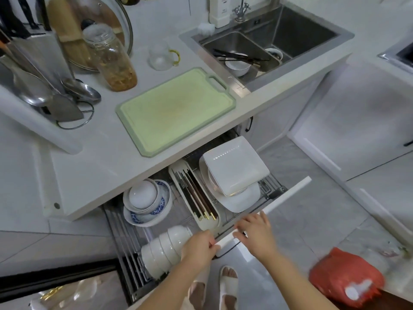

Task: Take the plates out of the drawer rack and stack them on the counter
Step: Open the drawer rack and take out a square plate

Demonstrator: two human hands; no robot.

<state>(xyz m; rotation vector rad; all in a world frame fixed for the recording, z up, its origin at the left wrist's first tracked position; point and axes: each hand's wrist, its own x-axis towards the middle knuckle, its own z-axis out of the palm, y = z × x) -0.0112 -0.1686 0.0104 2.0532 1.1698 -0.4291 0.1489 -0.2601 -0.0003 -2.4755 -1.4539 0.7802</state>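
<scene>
Upper left of the frame, a pale wall (156,16) backs the white countertop (100,157); upper right, a steel double sink (279,36) sits sunk in it. Lower right, grey marbled floor tiles (312,198) spread beneath white cabinet doors (357,121), all evenly lit.

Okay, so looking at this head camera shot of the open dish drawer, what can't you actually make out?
- How many square white plates are stacked: the top one covers those below, head view.
- The back of the wire drawer rack: hidden under the white counter.
- Left hand fingertips: curled over the white drawer front, so the grip is unclear.
- Right hand: motion-blurred.
- Nested white bowls: partly behind the left hand.
</scene>
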